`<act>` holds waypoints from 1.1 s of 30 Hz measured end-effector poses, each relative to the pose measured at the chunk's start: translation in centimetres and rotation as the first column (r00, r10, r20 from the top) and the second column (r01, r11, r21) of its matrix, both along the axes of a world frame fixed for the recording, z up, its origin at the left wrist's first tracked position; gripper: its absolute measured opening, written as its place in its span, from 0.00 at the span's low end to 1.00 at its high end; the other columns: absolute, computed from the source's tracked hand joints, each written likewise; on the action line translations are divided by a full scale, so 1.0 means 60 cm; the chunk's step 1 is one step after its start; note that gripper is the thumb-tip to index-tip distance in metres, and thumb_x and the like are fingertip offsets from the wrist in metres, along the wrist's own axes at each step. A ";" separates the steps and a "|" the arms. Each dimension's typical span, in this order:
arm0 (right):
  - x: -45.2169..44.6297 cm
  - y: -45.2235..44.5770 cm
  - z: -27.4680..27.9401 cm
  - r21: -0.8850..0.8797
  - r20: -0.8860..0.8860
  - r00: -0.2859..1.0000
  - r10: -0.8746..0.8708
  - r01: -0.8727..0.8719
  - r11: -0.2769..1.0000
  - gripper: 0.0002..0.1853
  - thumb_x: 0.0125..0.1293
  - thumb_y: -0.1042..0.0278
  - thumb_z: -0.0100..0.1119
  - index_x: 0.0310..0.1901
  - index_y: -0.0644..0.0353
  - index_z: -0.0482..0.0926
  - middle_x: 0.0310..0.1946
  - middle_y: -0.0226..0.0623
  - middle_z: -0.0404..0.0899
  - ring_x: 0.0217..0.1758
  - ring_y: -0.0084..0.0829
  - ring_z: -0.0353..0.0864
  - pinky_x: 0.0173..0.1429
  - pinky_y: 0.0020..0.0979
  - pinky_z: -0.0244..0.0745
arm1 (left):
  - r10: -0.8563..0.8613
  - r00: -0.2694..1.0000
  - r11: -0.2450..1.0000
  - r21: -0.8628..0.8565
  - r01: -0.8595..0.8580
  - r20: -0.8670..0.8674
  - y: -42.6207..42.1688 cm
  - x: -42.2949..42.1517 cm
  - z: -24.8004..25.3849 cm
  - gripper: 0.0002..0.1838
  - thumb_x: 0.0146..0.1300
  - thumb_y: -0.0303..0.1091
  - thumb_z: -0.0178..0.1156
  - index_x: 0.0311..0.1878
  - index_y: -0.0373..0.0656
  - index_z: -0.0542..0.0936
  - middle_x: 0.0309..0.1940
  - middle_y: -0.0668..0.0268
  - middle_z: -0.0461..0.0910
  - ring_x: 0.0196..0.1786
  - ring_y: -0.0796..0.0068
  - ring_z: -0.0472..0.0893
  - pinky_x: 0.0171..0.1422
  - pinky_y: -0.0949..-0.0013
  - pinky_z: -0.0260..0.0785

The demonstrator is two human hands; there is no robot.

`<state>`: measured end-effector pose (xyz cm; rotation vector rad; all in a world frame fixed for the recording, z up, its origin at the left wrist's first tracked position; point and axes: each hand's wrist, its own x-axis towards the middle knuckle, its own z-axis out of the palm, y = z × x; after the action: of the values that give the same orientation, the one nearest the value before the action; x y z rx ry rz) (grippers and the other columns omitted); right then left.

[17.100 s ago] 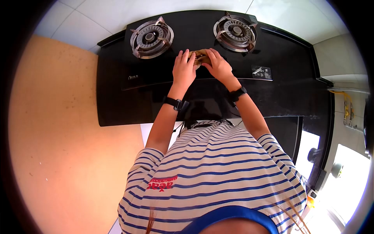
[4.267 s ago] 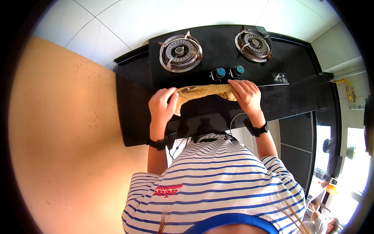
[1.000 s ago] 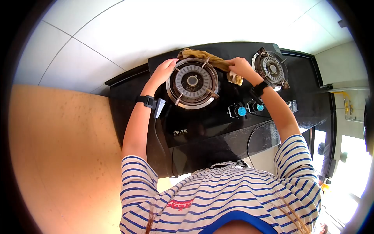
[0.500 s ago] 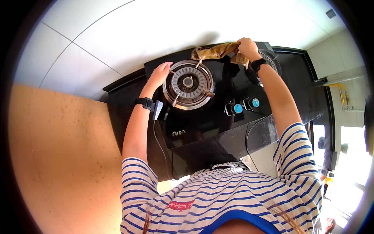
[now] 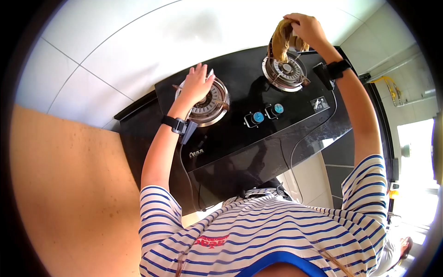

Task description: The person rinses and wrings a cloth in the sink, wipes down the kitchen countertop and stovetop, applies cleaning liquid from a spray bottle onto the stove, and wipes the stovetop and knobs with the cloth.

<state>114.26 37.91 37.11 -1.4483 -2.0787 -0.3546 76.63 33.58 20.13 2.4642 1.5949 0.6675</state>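
Brown cloth (image 5: pixel 279 42), one piece, dangled from our right hand (image 5: pixel 308 28), whose fingers gripped its upper end. It hung at the far side of the right burner (image 5: pixel 287 76), one of two on the black stovetop (image 5: pixel 244 85). Our left hand (image 5: pixel 196 87) had its fingers open over the left burner (image 5: pixel 218 102); we couldn't tell whether they touched it. We counted two blue-topped knobs (image 5: pixel 258 117).

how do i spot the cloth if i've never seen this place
Find the black stovetop, then its right burner. At that burner's far edge in the picture, the right hand holds the cloth, hanging in folds. Its yellowish brown sets it apart from the black surface and metal burner.
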 end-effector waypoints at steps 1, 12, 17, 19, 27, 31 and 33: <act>0.003 -0.011 0.022 0.034 -0.023 0.997 0.076 -0.075 0.997 0.17 0.64 0.71 0.52 0.52 0.51 0.84 0.45 0.37 0.86 0.45 0.34 0.87 0.53 0.31 0.80 | -0.028 0.999 0.999 -0.041 0.029 0.026 -0.009 0.024 0.012 0.34 0.72 0.52 0.46 0.71 0.33 0.61 0.72 0.41 0.56 0.73 0.33 0.56 0.75 0.44 0.53; 0.030 -0.069 0.161 0.043 0.403 0.647 0.647 -0.720 0.693 0.13 0.55 0.77 0.59 0.43 0.57 0.85 0.44 0.36 0.85 0.47 0.41 0.83 0.53 0.39 0.78 | -0.293 0.855 0.956 0.147 0.253 0.429 -0.045 0.255 0.108 0.44 0.69 0.49 0.58 0.78 0.51 0.44 0.69 0.38 0.61 0.71 0.42 0.65 0.70 0.54 0.62; 0.080 0.035 0.094 0.135 0.513 0.529 0.676 -0.827 0.545 0.15 0.58 0.78 0.62 0.48 0.58 0.84 0.50 0.36 0.83 0.53 0.38 0.80 0.58 0.36 0.79 | -0.037 0.734 0.993 -0.055 0.100 0.678 -0.022 0.338 0.085 0.40 0.68 0.31 0.59 0.78 0.49 0.49 0.63 0.54 0.72 0.56 0.65 0.78 0.61 0.66 0.70; 0.100 0.055 0.064 0.084 0.510 0.526 0.681 -0.818 0.569 0.16 0.55 0.79 0.63 0.47 0.57 0.83 0.50 0.34 0.82 0.55 0.36 0.79 0.57 0.33 0.80 | -0.120 0.779 0.991 0.117 0.061 0.615 -0.011 0.354 0.064 0.34 0.66 0.23 0.56 0.75 0.48 0.60 0.60 0.52 0.73 0.60 0.62 0.76 0.67 0.66 0.66; 0.143 0.190 -0.015 -0.001 0.506 0.455 0.732 -0.849 0.529 0.15 0.55 0.73 0.59 0.46 0.54 0.84 0.53 0.27 0.81 0.56 0.31 0.77 0.54 0.31 0.81 | 0.185 0.887 0.944 0.175 -0.280 0.423 0.021 0.367 0.061 0.26 0.58 0.23 0.60 0.63 0.40 0.74 0.65 0.51 0.70 0.65 0.52 0.73 0.67 0.62 0.66; 0.110 0.289 -0.100 -0.111 0.491 0.390 0.779 -0.859 0.500 0.18 0.53 0.76 0.60 0.46 0.51 0.83 0.51 0.22 0.80 0.55 0.33 0.76 0.52 0.32 0.81 | 0.301 0.909 0.947 0.027 -0.322 0.289 0.066 0.358 0.020 0.26 0.57 0.23 0.60 0.62 0.39 0.75 0.68 0.52 0.69 0.67 0.56 0.72 0.69 0.64 0.64; 0.096 0.351 -0.164 -0.197 0.470 0.346 0.812 -0.855 0.479 0.22 0.48 0.80 0.60 0.46 0.46 0.83 0.52 0.21 0.80 0.58 0.35 0.75 0.51 0.34 0.82 | 0.317 0.929 0.947 -0.010 -0.321 0.190 0.095 0.356 -0.016 0.27 0.56 0.25 0.61 0.62 0.39 0.75 0.66 0.51 0.70 0.66 0.54 0.73 0.68 0.65 0.65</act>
<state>120.03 58.96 27.24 -0.0055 -2.8680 -0.3977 97.97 39.31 19.15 2.0946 1.9354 0.9363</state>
